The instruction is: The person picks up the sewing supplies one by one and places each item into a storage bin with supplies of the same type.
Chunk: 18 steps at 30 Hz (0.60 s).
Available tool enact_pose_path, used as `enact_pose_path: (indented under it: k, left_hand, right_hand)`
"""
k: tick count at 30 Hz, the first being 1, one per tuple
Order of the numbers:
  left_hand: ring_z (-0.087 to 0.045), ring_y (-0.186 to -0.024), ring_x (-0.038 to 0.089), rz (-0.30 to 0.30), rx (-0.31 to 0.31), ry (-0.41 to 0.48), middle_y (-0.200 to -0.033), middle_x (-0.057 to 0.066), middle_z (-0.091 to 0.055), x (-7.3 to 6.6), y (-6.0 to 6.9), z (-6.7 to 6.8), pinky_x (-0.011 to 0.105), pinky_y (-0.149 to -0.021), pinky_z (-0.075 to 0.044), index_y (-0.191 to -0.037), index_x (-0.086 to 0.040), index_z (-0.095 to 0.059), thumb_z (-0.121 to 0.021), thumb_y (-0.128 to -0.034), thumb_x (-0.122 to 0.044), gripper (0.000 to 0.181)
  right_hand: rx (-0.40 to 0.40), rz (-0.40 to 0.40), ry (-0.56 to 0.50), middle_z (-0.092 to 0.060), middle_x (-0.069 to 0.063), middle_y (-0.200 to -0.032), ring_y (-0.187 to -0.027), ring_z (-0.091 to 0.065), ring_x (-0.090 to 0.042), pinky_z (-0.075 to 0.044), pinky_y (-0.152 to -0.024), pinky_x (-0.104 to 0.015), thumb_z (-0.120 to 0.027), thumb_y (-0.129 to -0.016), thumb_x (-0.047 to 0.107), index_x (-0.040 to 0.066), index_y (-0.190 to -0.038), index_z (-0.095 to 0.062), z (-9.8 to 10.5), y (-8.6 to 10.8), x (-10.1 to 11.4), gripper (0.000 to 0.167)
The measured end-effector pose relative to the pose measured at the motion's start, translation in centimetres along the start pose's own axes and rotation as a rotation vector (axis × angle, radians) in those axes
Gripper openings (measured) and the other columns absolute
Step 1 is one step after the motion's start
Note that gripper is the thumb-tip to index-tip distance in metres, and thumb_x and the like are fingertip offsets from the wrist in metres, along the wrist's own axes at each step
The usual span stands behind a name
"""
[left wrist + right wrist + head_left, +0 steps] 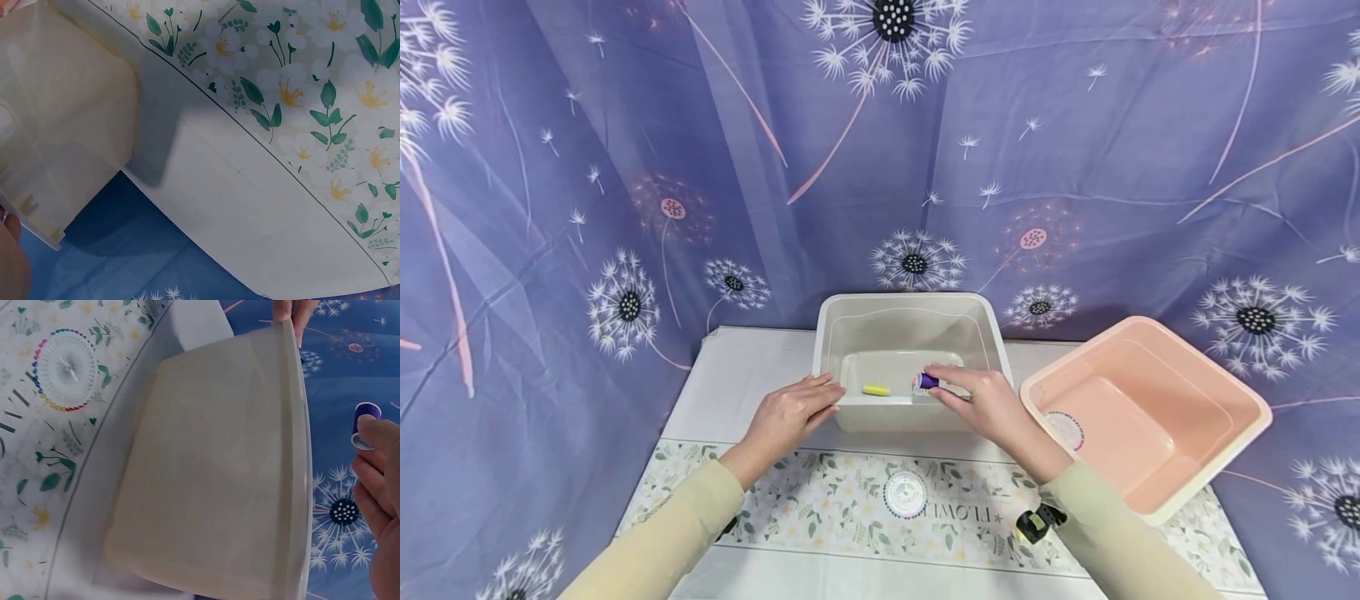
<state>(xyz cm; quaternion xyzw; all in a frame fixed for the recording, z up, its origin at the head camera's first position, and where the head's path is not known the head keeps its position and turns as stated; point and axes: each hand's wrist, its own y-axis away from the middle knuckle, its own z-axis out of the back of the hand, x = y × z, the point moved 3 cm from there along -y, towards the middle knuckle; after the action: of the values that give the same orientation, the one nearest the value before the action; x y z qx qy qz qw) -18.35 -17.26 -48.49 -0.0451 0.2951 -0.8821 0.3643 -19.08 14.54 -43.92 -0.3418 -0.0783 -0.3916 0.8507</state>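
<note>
Right hand pinches purple spool; left hand grips pale tub; only the head view shows the yellow stick.

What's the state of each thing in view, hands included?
Purple spool, held aloft
Right hand, pinching the purple spool
Pale bin, open-topped
Left hand, gripping the pale bin's rim
Yellow stick, lying inside the pale bin
Pink bin, open-topped
One pin wheel, inside the pink bin
Other pin wheel, flat on the table

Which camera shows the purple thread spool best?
The right wrist view: the purple spool looks largest there, with both pale ends showing, though the right hand covers part. The head view shows it smaller, over the whitish bin. The left wrist view doesn't show it.
</note>
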Motion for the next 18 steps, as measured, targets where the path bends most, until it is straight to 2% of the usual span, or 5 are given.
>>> enact_pose_path:
  k: [3,5,10,14,18]
  left_hand:
    - [-0.075,-0.118,0.027,0.000,-0.002,0.003,-0.123,0.011,-0.079,0.0,0.0,0.0,0.048,-0.103,-0.060,-0.123,-0.010,-0.081,-0.090,-0.0865,-0.015,0.038]
    - [-0.075,-0.117,0.027,0.002,-0.004,0.003,-0.123,0.011,-0.079,0.0,0.1,0.0,0.048,-0.103,-0.060,-0.123,-0.011,-0.081,-0.090,-0.0859,-0.015,0.039]
    - [-0.075,-0.118,0.026,0.004,-0.008,-0.001,-0.123,0.010,-0.079,0.0,0.1,0.0,0.047,-0.104,-0.060,-0.123,-0.011,-0.082,-0.090,-0.0863,-0.016,0.038]
    - [-0.075,-0.118,0.027,0.002,-0.006,0.008,-0.123,0.009,-0.079,0.0,0.1,0.1,0.048,-0.104,-0.060,-0.123,-0.011,-0.082,-0.090,-0.0867,-0.015,0.038]
    - [-0.074,-0.119,0.026,0.007,0.009,0.006,-0.125,0.008,-0.078,-0.1,0.1,0.2,0.047,-0.105,-0.059,-0.124,-0.011,-0.081,-0.087,-0.0893,-0.018,0.036]
  right_hand:
    - [0.012,0.002,0.013,-0.079,-0.011,-0.122,-0.099,-0.080,-0.032,-0.067,-0.085,-0.047,-0.086,-0.091,0.014,0.007,-0.125,-0.080,0.1,-0.8,-0.2,0.036]
    - [0.027,-0.009,0.012,-0.078,-0.012,-0.122,-0.079,-0.077,-0.025,-0.065,-0.071,-0.040,-0.085,-0.091,0.014,0.007,-0.126,-0.079,0.2,-1.3,-0.4,0.036]
    - [0.061,-0.060,0.006,-0.078,-0.013,-0.122,-0.049,-0.042,-0.006,-0.049,-0.054,-0.030,-0.083,-0.094,0.016,0.007,-0.129,-0.078,0.6,-2.4,-1.1,0.036]
    - [0.082,-0.076,0.002,-0.079,-0.013,-0.118,-0.057,-0.062,-0.008,-0.059,-0.063,-0.034,-0.082,-0.096,0.017,0.007,-0.129,-0.078,0.9,-3.1,-1.6,0.036]
    - [0.101,-0.082,0.002,-0.080,-0.014,-0.115,-0.081,-0.080,-0.025,-0.065,-0.073,-0.045,-0.081,-0.097,0.017,0.006,-0.129,-0.078,1.1,-3.6,-2.4,0.035]
